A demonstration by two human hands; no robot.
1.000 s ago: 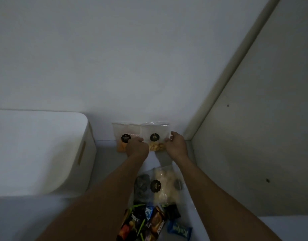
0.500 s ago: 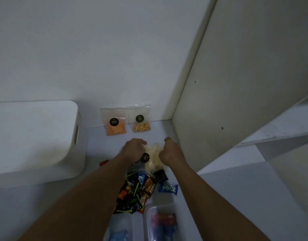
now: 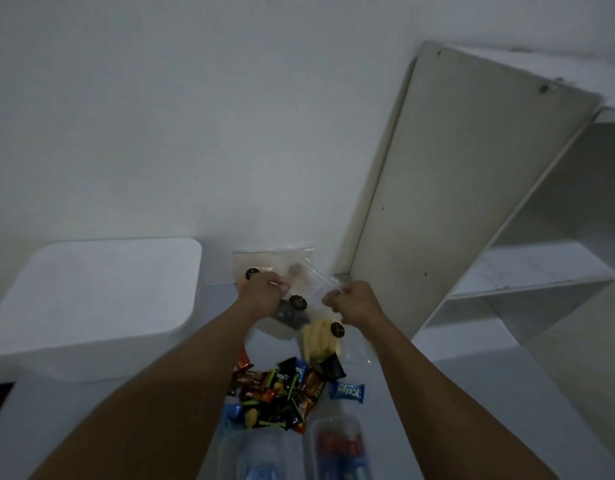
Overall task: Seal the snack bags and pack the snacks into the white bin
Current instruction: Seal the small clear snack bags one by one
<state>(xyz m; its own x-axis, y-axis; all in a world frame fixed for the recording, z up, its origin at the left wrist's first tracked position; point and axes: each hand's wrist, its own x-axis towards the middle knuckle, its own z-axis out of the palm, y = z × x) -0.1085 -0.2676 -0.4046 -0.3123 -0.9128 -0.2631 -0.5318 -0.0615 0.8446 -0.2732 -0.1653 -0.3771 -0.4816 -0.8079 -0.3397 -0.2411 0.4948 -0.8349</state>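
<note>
The left hand (image 3: 264,293) and the right hand (image 3: 355,303) each pinch the top edge of a clear zip bag (image 3: 292,314), with the fingers curled tight on the plastic. The bag is see-through and crinkled. It has a round black sticker on its face and a dark clump of snacks sagging in its lower part. Its top strip stretches slantwise from one hand's fingertips to the other's, and the body hangs below and between them, closer to the left hand. The plastic is blurred here, so I cannot tell whether the zip is pressed closed. The bag is held to the right of the white bin (image 3: 91,306), level with the bin's near corner and apart from it. Farther right of the bin lies a pale snack bag (image 3: 318,339) with the same sticker, under the right wrist. A pile of wrapped snacks (image 3: 282,389) sits right of the bin, nearer the person
</note>
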